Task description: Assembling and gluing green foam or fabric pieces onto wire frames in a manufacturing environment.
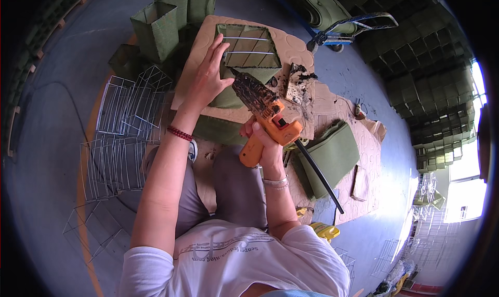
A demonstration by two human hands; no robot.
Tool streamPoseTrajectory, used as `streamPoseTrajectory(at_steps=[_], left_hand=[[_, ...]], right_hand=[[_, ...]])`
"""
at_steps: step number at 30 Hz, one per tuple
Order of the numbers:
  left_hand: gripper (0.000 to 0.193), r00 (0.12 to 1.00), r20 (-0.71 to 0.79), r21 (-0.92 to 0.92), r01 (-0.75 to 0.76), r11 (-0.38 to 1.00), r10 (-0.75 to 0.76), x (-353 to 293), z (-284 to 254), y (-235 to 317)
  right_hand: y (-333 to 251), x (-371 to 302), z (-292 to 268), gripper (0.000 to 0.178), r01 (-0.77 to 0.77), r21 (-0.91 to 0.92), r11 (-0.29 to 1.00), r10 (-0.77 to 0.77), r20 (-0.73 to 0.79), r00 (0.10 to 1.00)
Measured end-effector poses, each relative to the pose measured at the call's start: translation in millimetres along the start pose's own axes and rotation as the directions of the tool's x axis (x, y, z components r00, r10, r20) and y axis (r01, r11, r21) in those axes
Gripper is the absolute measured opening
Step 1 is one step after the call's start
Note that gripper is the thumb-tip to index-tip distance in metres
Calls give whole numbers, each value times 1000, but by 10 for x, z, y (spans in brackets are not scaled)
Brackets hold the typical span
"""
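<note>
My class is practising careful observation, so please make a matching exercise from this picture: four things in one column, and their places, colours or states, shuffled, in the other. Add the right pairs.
Column one
1. Left hand
2. Glue gun
3. Black stick
4. Trolley

Column two
A. Gripped by the right hand
B. Blue, bearing green material
C. Spread at the left edge of the green box
D. Jutting from the rear of the orange tool

Right pairs
1-C
2-A
3-D
4-B
</note>
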State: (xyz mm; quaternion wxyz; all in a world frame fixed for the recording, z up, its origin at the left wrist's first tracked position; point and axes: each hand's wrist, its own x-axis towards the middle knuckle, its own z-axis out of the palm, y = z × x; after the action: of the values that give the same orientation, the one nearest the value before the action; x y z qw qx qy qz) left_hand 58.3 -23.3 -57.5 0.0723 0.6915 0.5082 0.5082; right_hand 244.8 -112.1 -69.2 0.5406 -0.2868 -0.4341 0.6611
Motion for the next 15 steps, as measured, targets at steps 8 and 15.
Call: streamPoseTrajectory(at_steps=[8,15], left_hand=[[86,999,13,30,38,999,-38,-16,1,-19],[88,1000,8,53,11,999,-12,-23,24,-64]], right_hand=[[-6,-1,-219,15,18,-7,1000,-18,-82,996],[-67,29,-433,17,81,20,997,-76,-171,982]])
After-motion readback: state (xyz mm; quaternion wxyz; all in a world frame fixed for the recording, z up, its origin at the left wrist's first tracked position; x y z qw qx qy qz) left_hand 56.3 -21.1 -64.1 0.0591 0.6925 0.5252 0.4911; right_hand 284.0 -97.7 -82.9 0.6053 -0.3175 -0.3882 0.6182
